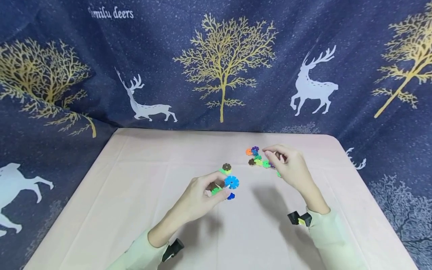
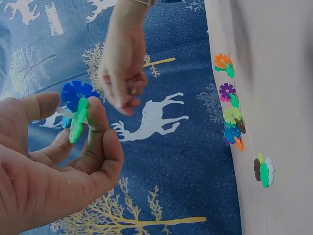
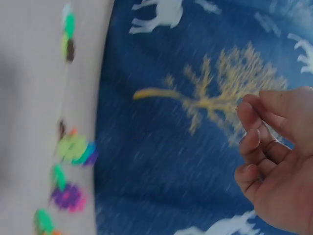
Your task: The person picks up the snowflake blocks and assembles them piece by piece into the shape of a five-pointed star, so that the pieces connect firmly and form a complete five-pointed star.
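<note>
My left hand (image 1: pixel 199 197) pinches a small cluster of joined notched plastic discs between thumb and fingers, above the table. A light blue disc (image 1: pixel 231 182), a green disc (image 2: pixel 77 122) and a dark blue disc (image 2: pixel 76 94) stand at angles to each other, with a white disc (image 2: pixel 63 112) partly hidden by the fingers. My right hand (image 1: pixel 288 167) hovers to the right, close to the loose discs at the back. Its fingers are loosely bent, and nothing shows between them in the right wrist view.
Several coloured discs (image 1: pixel 258 162) lie in a scattered group at the back right of the pink-covered table (image 1: pixel 135 180). A smaller pile with a brown disc (image 1: pixel 227 166) lies just beyond my left hand. A dark blue cloth (image 1: pixel 216 127) with deer and trees hangs behind.
</note>
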`<state>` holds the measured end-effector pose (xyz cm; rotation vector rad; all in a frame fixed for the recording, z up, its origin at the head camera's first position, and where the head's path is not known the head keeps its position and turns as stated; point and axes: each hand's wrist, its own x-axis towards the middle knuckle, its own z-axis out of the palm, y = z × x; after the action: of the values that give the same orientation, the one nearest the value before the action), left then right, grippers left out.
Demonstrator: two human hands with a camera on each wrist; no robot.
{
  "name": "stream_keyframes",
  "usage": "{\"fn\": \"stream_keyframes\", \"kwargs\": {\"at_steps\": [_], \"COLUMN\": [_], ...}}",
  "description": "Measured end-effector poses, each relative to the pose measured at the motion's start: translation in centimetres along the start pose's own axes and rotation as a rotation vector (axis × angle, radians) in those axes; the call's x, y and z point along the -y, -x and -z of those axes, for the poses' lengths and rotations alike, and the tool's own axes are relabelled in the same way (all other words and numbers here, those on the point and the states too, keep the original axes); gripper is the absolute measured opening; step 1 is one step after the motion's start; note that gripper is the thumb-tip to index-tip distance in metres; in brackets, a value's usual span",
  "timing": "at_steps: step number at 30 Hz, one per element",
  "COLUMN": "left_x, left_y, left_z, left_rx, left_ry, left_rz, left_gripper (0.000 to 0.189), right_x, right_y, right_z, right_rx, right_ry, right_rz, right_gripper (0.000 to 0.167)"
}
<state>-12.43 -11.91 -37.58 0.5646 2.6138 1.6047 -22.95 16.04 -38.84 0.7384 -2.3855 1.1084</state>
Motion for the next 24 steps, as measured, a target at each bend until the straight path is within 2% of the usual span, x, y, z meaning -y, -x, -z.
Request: {"fn": "stream_keyframes", "kwargs": {"at_steps": [4,14,19,24], "left_x": [0.3,0.8,0.8,1.1], "left_y": [0.0,0.0,0.1,0.2], "left_z": [0.2,0.5,0.7,0.9], "left_rx": [-0.008,-0.004,-0.009,-0.027], "left_ry": [-0.007,0.054,0.081,0.051], "left_rz": [0.003,-0.009,0.039,0.049], "left_gripper": [0.014,0.015,0.008,0.008], "right_x": [-2.7,-7.9,-9.7,-10.6], "right_y": [-0.1,1.4,2.2,2.7], "right_z": [0.5,1.7,1.7,1.5], "right_rx": [0.04,0.235,0.354,0.431], "right_ry": [0.089,0.266,0.28,0.256], "right_rz": [-0.086,-0.331,-0.447,-0.517], "right_gripper": [0.015,0.018,0.023,0.025]}}
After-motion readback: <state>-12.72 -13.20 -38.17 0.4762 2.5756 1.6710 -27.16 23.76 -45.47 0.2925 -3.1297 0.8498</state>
